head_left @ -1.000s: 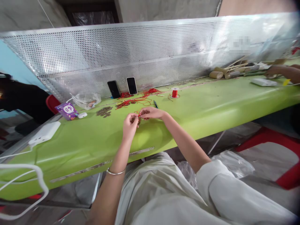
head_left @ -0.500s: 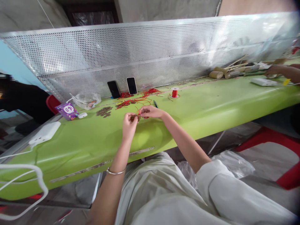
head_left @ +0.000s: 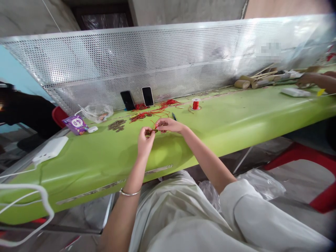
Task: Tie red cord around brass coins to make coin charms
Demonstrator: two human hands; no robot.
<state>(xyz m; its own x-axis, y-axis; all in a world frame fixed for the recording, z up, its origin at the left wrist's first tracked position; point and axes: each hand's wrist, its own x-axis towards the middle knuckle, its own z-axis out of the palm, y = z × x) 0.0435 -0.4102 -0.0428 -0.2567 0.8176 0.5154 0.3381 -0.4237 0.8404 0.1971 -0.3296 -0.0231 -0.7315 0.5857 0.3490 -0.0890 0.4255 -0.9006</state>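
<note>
Over the green table (head_left: 236,115), my left hand (head_left: 145,140) pinches a small brown coin-like piece threaded on red cord (head_left: 151,131). My right hand (head_left: 168,125) is closed in a pinch on the same red cord, just right of the left fingers. Both hands nearly touch above the table's middle. Behind them lie a tangle of red cords (head_left: 153,112), a heap of brown coins (head_left: 117,124) and a red thread spool (head_left: 195,104).
Two phones (head_left: 147,96) lean on the perforated metal screen (head_left: 168,59). A plastic bag (head_left: 96,112), a purple carton (head_left: 76,124) and a white power bank (head_left: 51,148) lie left. Another person's hand (head_left: 312,79) rests at the far right by wooden tools (head_left: 258,81).
My left hand has shifted slightly up and right toward my right hand, and the red cord loop between them has tightened. Little else has moved.
</note>
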